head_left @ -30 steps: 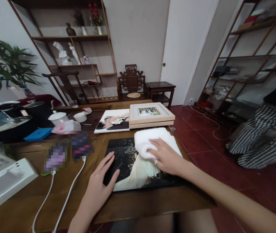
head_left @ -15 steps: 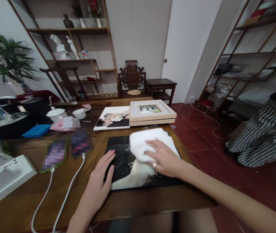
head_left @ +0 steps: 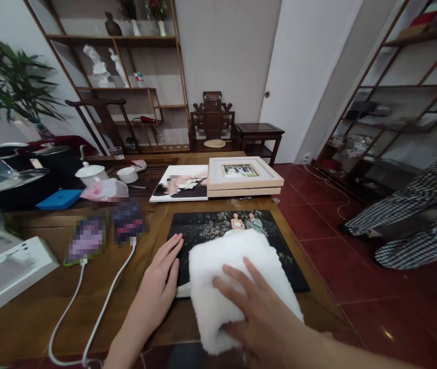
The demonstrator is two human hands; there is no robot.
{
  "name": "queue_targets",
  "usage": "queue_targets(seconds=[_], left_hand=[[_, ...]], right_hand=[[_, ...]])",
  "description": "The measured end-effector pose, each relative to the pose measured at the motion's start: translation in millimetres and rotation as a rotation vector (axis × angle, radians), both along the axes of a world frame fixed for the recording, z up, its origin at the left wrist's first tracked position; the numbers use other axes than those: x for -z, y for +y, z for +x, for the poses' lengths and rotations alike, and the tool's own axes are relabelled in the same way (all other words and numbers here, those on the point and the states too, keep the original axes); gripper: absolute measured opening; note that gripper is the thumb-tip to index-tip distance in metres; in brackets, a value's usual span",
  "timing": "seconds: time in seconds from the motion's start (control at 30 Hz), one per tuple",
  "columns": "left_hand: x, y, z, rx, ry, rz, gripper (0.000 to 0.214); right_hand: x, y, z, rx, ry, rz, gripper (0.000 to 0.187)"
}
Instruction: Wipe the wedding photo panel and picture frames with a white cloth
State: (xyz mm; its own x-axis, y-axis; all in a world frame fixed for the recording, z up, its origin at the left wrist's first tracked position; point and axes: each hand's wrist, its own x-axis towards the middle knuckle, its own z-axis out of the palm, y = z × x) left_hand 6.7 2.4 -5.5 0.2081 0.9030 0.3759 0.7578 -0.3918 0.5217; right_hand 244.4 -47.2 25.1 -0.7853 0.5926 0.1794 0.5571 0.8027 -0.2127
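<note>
our splayed right hand (head_left: 260, 307) grips the towel (head_left: 211, 261) | it's slid past the photo (head_left: 202, 228)'s near edge, so we see the printed couple (head_left: 246, 223) | left hand (head_left: 159, 282), fingers together

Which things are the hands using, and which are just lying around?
Being used:
white cloth, under the right hand
dark photo panel, under the cloth, with the left hand at its edge

Seemingly just lying around:
blue box
white lidded pot
leafy plant

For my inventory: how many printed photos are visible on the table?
3: dark photo, partly under the towel; white-edged photo, beyond it; framed photo, right of that. Others may be hidden beneath.
</note>
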Motion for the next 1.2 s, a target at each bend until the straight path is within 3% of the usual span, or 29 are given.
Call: queue_targets(seconds=[0.07,0.13,0.33,0.4,0.47,0.53,0.63,0.73,0.83,0.93,1.1,1.2], left_hand=[[-0.2,0,0,0.003,0.005,-0.001,0.045],[-0.2,0,0,0.006,0.007,-0.001,0.045],[-1.5,0,0,0.001,-0.005,0.011,0.043],[-1.8,1,0,0.002,-0.01,0.012,0.043],[-1.4,1,0,0.001,-0.014,0.013,0.042],[-0.3,1,-1,-0.001,-0.018,0.013,0.042],[1.5,1,-1,0.001,-0.021,0.017,0.042],[2.7,1,-2,0.006,-0.017,0.016,0.042],[3.1,2,-2,0.011,-0.013,0.015,0.042],[3.0,3,-2,0.009,-0.014,0.02,0.043],[1.1,2,-1,0.006,-0.013,0.019,0.042],[0.7,2,-1,0.008,-0.022,0.022,0.042]], right_hand=[[-2.9,-2,0,-0.031,-0.005,-0.026,0.024],[-7.6,15,1,0.016,0.016,-0.05,0.028],[-20.0,111,3,0.271,-0.011,0.064,0.029],[-21.0,128,-1,0.324,-0.023,0.084,0.03],[-18.9,126,-8,0.357,-0.023,0.088,0.03],[-13.9,105,-15,0.346,-0.02,0.084,0.031],[-3.3,52,-23,0.224,0.016,0.062,0.03],[6.0,5,-25,0.061,0.048,0.058,0.018],[7.3,-12,-17,-0.007,0.052,0.049,0.017],[-1.0,3,-2,0.039,0.039,-0.025,0.021],[-13.4,66,20,0.376,0.02,0.027,0.03],[-15.5,95,15,0.457,-0.019,0.049,0.028]])
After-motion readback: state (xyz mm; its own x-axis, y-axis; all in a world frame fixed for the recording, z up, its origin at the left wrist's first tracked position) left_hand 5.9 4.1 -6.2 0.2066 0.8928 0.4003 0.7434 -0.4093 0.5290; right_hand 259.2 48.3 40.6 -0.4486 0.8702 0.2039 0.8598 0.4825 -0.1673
